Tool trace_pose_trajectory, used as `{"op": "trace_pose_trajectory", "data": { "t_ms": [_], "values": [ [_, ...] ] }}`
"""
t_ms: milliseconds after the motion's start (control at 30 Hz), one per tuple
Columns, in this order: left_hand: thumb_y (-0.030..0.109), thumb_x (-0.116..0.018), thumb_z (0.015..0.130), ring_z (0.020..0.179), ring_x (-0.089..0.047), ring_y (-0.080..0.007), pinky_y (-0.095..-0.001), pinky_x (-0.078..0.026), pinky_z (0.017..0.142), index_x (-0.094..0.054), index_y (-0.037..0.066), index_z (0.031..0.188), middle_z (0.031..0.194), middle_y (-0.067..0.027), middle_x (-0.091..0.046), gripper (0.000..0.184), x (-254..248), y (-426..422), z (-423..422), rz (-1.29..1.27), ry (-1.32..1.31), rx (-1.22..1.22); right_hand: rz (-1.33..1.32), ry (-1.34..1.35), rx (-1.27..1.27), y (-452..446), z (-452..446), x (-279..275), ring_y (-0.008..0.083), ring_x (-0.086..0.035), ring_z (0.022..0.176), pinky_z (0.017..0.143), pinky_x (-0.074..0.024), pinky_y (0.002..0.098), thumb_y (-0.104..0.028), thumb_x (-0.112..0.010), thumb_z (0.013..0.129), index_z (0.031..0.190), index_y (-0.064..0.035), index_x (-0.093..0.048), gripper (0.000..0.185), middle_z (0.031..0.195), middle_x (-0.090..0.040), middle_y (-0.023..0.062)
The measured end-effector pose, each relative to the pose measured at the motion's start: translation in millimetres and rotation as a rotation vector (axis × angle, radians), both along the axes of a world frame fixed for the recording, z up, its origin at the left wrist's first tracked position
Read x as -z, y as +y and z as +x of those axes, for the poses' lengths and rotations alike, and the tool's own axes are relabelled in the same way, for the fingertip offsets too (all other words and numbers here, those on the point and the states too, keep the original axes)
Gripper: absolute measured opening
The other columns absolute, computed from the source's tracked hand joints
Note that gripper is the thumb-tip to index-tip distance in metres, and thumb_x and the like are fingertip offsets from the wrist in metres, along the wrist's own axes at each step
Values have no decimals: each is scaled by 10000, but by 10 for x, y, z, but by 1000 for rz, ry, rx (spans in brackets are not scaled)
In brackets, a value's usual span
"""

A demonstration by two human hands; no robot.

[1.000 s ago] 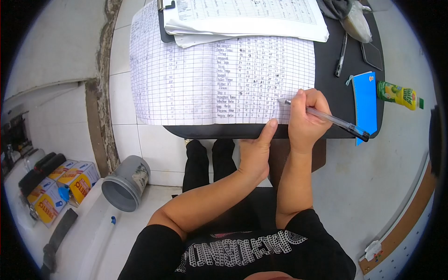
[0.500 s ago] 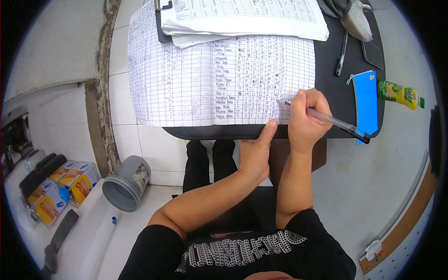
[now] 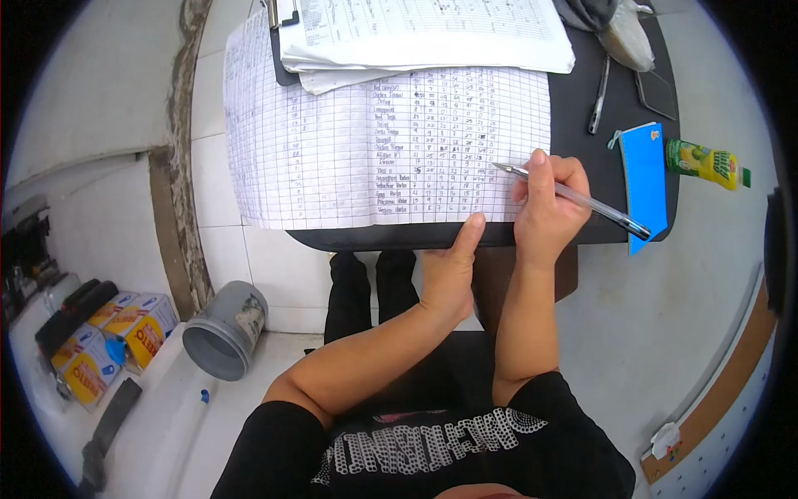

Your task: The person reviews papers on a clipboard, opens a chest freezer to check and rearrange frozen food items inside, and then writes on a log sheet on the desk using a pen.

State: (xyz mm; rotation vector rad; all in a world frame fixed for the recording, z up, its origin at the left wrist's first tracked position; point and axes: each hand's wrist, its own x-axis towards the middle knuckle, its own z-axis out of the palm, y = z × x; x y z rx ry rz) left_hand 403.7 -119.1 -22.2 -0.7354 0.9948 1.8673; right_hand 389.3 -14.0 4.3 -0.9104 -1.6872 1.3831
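An open ruled notebook (image 3: 316, 187) lies on the black table, its right page filled with handwritten names and columns of numbers. My right hand (image 3: 550, 204) is closed around a clear ballpoint pen (image 3: 594, 204) with a black end. The pen's tip points left at the number columns; whether it touches the paper I cannot tell. At the lower edge of the notebook, my left hand (image 3: 449, 274) has its thumb over the page edge, while its other fingers are hidden beneath. A clipboard (image 3: 283, 50) with a stack of printed sheets (image 3: 432, 37) covers the notebook's upper part.
On the table's right are a blue notepad (image 3: 646, 183), another pen (image 3: 598, 96), a dark phone (image 3: 657, 96) and a plastic bag (image 3: 628, 37). A green-and-yellow bottle (image 3: 702, 164) lies beyond the notepad. A grey bucket (image 3: 224, 333) and yellow-white boxes (image 3: 141, 328) stand at the left.
My right hand has raised the pen tip slightly up the page, by about a row or two. The whole view has shifted a little; my left hand keeps its place at the edge.
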Motion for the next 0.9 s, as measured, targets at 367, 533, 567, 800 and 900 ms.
{"op": "trace_pose_trajectory", "data": {
  "t_ms": [367, 533, 567, 800, 900],
  "values": [
    [280, -753, 748, 894, -518, -134, -320, -414, 794, -473, 86, 1163, 1048, -24, -563, 536, 271, -164, 63, 17, 305, 165, -189, 3, 51, 23, -53, -43, 60, -467, 459, 404, -372, 212, -96, -617, 850, 636, -54, -449, 275, 547, -511, 12],
    [216, -779, 704, 948, -549, -188, -304, -499, 760, -382, -3, 1230, 983, -129, -553, 694, 705, -1502, -266, -325, 986, 918, -238, -8, 35, 156, -61, 24, 72, -459, 414, 364, -356, 229, -112, -604, 845, 611, -65, -419, 302, 514, -491, 20],
    [275, -784, 687, 948, -577, -234, -335, -497, 792, -401, 18, 1240, 1038, -162, -560, 720, 1155, -2023, -292, -381, 985, 1032, -249, -17, 45, 165, -75, 12, 74, -460, 410, 360, -354, 230, -109, -603, 841, 609, -65, -416, 302, 512, -490, 21],
    [297, -729, 700, 966, -604, -295, -393, -465, 853, -526, 50, 1167, 1079, -177, -604, 566, 415, -4771, -765, -1097, 720, 1476, -312, -20, 56, 192, -78, -10, 100, -475, 387, 347, -366, 248, -100, -612, 800, 596, -57, -424, 281, 508, -519, 57],
    [280, -722, 711, 948, -615, -291, -383, -459, 871, -520, 65, 1194, 1063, -177, -616, 566, 305, -5491, -781, -1188, 571, 1342, -313, -36, 36, 232, -82, 62, 105, -454, 383, 341, -363, 247, -119, -614, 822, 641, -84, -427, 263, 537, -528, 72]
  ]
}}
